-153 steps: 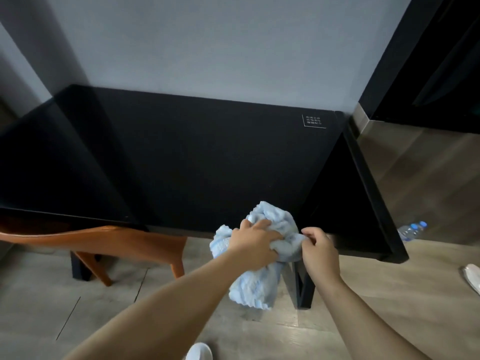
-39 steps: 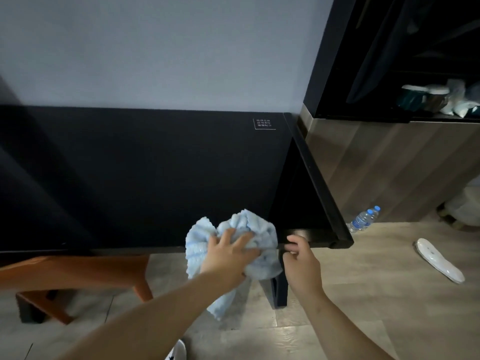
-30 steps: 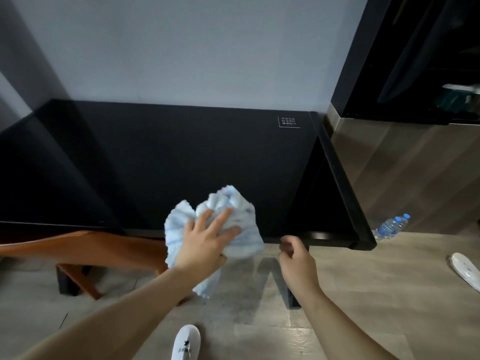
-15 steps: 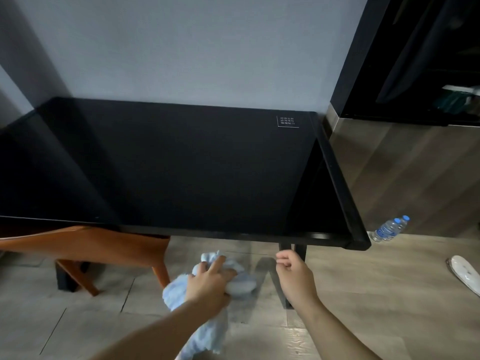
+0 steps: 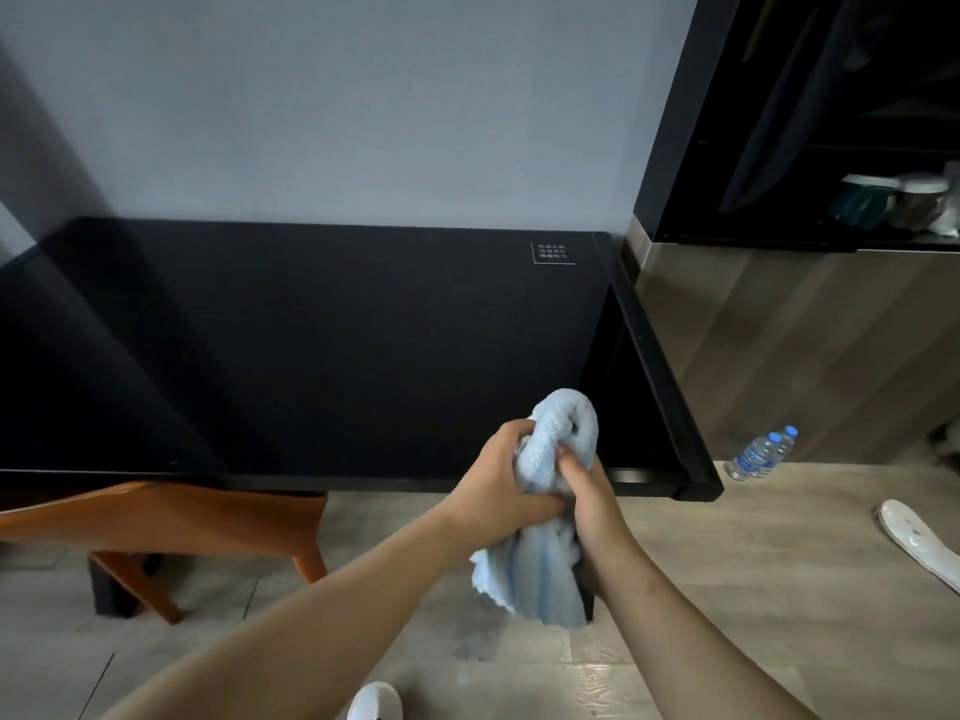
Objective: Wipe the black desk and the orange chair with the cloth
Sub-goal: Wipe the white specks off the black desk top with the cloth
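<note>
Leftmost, the orange chair (image 5: 171, 522) sits tucked under the front edge of the black tabletop (image 5: 311, 345). Further right, the left hand (image 5: 498, 485) and the right hand (image 5: 587, 485) meet at that front edge, near its right corner, both with a clenched grip on the light blue cloth (image 5: 540, 563). One loop of cloth bulges above the fingers; the rest hangs below. Two water bottles (image 5: 761, 454) lie on the floor beyond the right corner.
</note>
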